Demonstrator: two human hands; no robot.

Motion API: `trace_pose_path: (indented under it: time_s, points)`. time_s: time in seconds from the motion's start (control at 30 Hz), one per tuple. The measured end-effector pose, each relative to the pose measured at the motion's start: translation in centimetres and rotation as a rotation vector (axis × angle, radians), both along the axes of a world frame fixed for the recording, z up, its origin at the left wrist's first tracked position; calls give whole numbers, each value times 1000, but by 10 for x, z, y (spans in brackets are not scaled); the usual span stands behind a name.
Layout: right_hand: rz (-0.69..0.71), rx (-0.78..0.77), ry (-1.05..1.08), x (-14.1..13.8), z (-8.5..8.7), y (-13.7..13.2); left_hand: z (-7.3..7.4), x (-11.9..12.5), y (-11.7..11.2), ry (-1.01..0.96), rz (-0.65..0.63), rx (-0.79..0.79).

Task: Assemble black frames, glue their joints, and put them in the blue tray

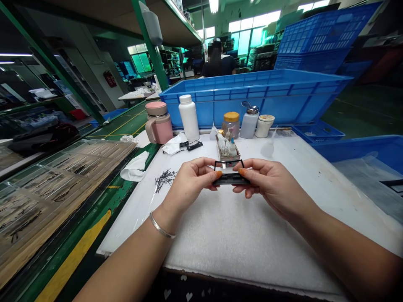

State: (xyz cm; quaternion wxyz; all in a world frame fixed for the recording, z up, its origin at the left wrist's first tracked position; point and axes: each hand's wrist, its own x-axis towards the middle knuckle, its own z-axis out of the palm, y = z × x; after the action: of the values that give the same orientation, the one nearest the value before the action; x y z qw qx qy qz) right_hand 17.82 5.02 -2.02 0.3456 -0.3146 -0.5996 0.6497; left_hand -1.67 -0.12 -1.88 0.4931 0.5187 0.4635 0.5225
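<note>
Midair, a thin black rectangular frame (231, 179), pinched at both ends by the curled fingertips of the left hand (189, 182) and right hand (273, 186), above a white foam pad (201, 239), loose black wire clippings (165, 180) just left.

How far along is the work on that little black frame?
Looks done: a pile of thin black strips on the white mat. In hand: the left hand and right hand hold a black frame. Left: clear trays of dark pieces, though I cannot tell if they are finished.
</note>
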Motion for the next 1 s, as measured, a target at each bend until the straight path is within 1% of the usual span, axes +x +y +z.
trace_pose_path:
  time_s: [0.47, 0.57, 0.67, 0.8, 0.87, 0.9, 0.97, 1.0]
  points:
    - [-4, -56, 14, -1, 2, 2, -1, -1, 1, -22, 6, -3]
    - [-28, -45, -9, -1, 1, 4, -2, -2, 2, -42, -1, -8]
    - [-49, -18, -18, 0, 0, 5, -3, -2, 3, -53, -17, -48]
    - [-72, 11, -48, 1, 1, 4, 0, -1, 1, 18, -37, -92]
    - [-101, 8, -73, 2, 1, 4, 2, 2, -1, 140, 27, -19]
    - [-120, 0, -83, 2, 1, 5, 3, 3, -3, 230, 91, 60]
    - [-155, -30, -92, 2, 1, 6, 4, 7, -8, 453, 221, 286]
    - [-164, -55, -89, 2, 0, 6, 4, 10, -10, 579, 256, 413]
